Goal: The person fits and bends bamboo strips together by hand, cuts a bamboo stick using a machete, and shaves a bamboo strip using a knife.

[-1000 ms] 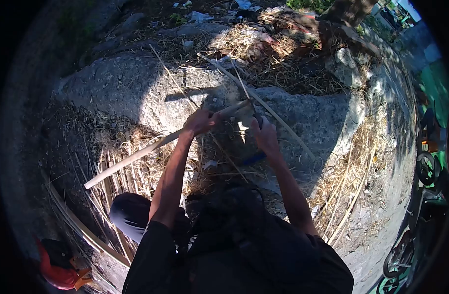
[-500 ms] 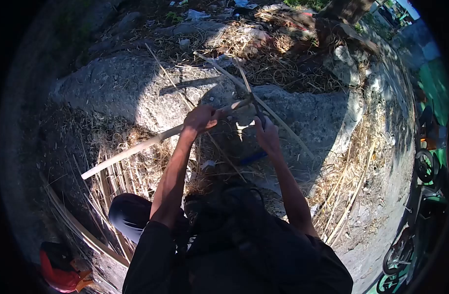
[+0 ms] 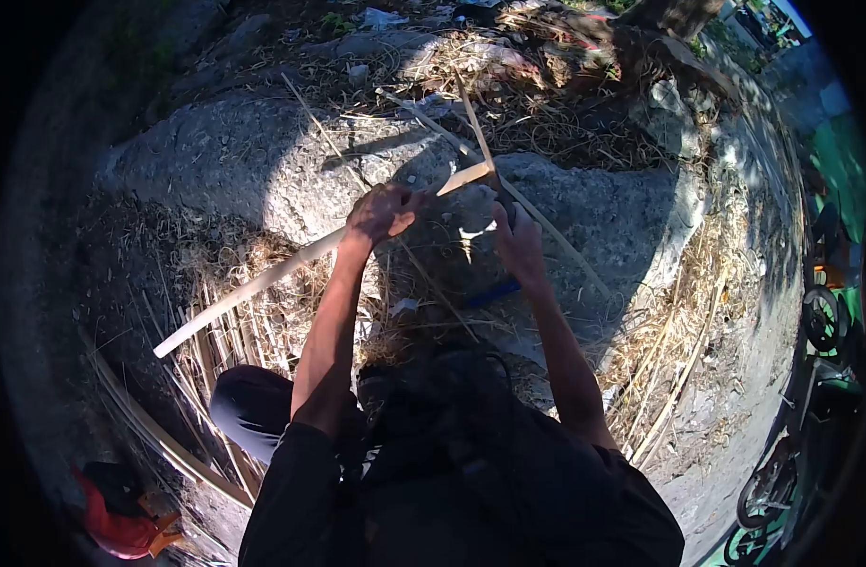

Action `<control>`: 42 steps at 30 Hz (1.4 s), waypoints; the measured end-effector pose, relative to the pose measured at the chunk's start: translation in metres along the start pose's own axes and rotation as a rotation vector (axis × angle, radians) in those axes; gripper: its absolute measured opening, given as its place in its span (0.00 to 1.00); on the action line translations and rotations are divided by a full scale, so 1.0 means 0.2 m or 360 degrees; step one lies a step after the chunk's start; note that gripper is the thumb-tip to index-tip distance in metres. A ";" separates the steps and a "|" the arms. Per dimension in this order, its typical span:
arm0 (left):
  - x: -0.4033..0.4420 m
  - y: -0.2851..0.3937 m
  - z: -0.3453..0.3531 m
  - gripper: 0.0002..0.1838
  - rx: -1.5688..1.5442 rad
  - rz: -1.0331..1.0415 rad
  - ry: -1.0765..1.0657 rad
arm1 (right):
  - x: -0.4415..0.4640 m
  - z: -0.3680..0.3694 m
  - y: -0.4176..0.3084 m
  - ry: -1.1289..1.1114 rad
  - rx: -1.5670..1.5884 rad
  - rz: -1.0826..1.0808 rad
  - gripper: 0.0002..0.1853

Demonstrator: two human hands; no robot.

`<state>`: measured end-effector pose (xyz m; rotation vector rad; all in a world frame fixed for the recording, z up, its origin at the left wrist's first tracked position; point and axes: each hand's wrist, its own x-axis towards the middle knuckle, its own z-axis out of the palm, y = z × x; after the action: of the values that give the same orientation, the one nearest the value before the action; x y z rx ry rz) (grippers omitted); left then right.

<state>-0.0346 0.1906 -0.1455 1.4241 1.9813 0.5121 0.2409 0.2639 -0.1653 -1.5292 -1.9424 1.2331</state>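
My left hand (image 3: 381, 215) is closed around a long pale wooden strip (image 3: 244, 291), which slants from the lower left up to the right. In my right hand (image 3: 520, 241) is the dark handle of a knife (image 3: 502, 192), its blade end at the strip's right tip. From that meeting point a thin sliver (image 3: 472, 113) rises up and away. Behind the knife a longer thin stick (image 3: 556, 231) lies slanted across the grey rock (image 3: 603, 208).
Split strips (image 3: 220, 340) lie in a pile at lower left, near a red object (image 3: 121, 529). Dry shavings (image 3: 678, 331) cover the ground at right. A tree trunk (image 3: 674, 19) stands at the top, and a wheel (image 3: 820, 319) shows at right.
The strip's right end and the knife have moved slightly up and right. The sliver now stands higher, its lower end at the strip's tip. My left hand has turned a little around the strip.
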 end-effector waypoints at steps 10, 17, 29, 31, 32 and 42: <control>0.04 -0.03 0.14 0.23 0.0128 -0.0249 -0.0298 | -0.01 0.13 0.25 0.0017 -0.0199 -0.0024 0.28; -0.07 0.11 0.11 0.27 0.0306 -0.0227 -0.0080 | -0.02 0.08 0.19 0.0049 0.0169 0.0023 0.28; -0.07 0.09 0.17 0.27 0.0310 -0.0215 -0.0081 | 0.03 0.18 0.34 0.0196 0.0052 -0.0201 0.26; -0.05 0.08 0.20 0.27 0.0360 -0.0220 -0.0036 | 0.03 0.21 0.40 0.0196 -0.0110 -0.0185 0.26; -0.04 0.07 0.21 0.28 0.0412 -0.0231 0.0014 | 0.04 0.22 0.42 0.0195 -0.0111 -0.0190 0.26; -0.09 -0.01 0.39 0.24 0.0543 -0.0269 0.0190 | -0.04 0.11 0.22 0.0160 0.0180 0.0019 0.27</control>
<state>0.0221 0.1687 -0.1980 1.4311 2.3462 0.1923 0.2526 0.2482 -0.2112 -1.5177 -1.7721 1.2250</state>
